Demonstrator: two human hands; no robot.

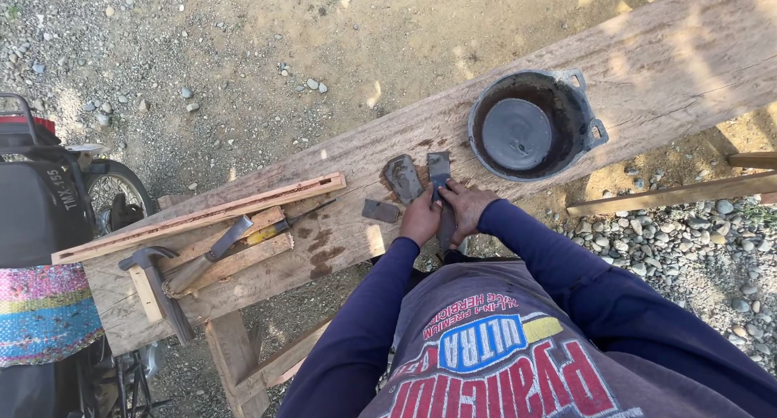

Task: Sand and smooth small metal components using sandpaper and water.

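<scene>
We see a hammer (154, 292), hatchet (206, 260) and wooden level (202, 217) lying at the plank's (647, 70) far end, a flat metal plate (380, 211) just beside our left hand (421, 220), both hands, right hand (468, 207) too, pressed on a dark plane blade (439, 171) over a grey whetstone (402, 178), black pot (530, 125) holding dark water

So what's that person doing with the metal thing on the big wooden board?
A person in long blue sleeves presses both hands, the left hand and the right hand, onto a flat metal blade lying on a rough wooden plank. Two more metal pieces lie just beside it. A round black pot stands on the plank near the right hand. Farther left, a hammer and a chisel lie untouched.
</scene>
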